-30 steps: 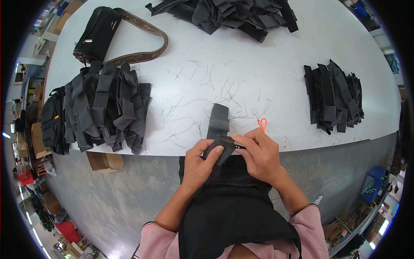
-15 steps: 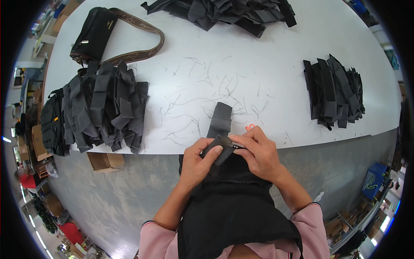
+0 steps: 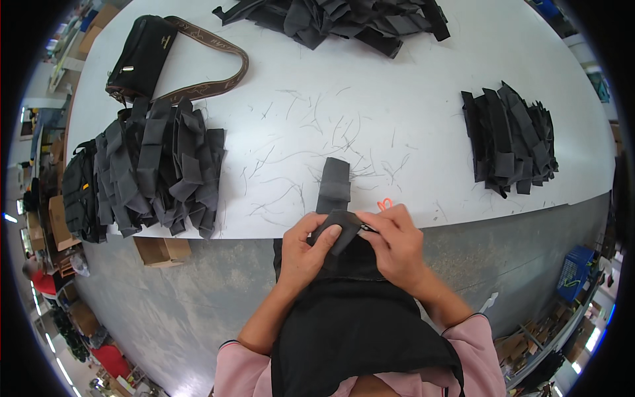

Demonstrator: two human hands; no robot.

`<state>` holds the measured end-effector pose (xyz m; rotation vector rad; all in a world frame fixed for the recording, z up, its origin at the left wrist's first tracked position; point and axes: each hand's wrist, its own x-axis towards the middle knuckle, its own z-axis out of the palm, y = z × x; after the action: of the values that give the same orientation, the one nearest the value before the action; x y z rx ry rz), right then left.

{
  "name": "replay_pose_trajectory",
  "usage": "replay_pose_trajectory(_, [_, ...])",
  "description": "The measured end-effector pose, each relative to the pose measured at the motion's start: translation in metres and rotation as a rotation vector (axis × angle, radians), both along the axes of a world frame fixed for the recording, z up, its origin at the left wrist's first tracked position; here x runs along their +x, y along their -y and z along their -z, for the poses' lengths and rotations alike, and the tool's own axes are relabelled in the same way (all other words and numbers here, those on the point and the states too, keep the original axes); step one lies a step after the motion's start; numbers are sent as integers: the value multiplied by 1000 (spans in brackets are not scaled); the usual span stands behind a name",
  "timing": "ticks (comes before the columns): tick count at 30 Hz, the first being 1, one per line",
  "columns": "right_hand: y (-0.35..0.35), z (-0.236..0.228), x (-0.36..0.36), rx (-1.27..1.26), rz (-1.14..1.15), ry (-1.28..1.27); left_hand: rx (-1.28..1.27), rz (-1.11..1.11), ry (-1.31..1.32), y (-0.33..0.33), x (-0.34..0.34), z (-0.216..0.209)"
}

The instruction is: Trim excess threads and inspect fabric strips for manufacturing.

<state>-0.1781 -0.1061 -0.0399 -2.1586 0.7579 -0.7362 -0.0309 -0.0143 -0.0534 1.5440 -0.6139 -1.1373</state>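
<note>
A dark grey fabric strip (image 3: pixel 335 180) lies partly on the table's front edge, its near end folded up. My left hand (image 3: pixel 301 250) pinches this folded end between thumb and fingers. Small metal thread snips (image 3: pixel 366 228) are in my right hand (image 3: pixel 401 246), their tip against the strip's right edge; the fingers hide most of the tool. An orange loop of cord (image 3: pixel 385 204) shows just beyond the right fingers. Whether it is tied to the snips, I cannot tell.
Loose thread ends litter the white table (image 3: pixel 423 132). Stacks of similar strips stand at left (image 3: pixel 159 165), right (image 3: pixel 512 142) and far side (image 3: pixel 350 23). Behind the left stack lies a black bag (image 3: pixel 142 56) with a brown strap; a black backpack (image 3: pixel 83 192) stands beside it.
The snips' blades, earlier lying over the folded end, now show only at its right edge. My right hand has shifted slightly; the left keeps its pinch on the strip.
</note>
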Motion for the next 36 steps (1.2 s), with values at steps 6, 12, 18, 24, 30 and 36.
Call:
replay_pose_trajectory(6, [-5,-1,6,265,50,44,94,-124,-150,5,3,11])
replay_pose_trajectory(12, [1,8,17,123,-12,155,78,-105,-141,4,5,-3])
replay_pose_trajectory(18, [12,16,40,905,165,259,-5,-47,-271,-9,3,18])
replay_pose_trajectory(24, [4,42,37,761,226,254,136,-149,-387,15,12,24])
replay_pose_trajectory(30, [-14,22,-11,379,166,45,82,-248,-418,14,14,29])
replay_pose_trajectory(36, [-7,2,-7,134,62,-82,121,-265,-425,19,15,16])
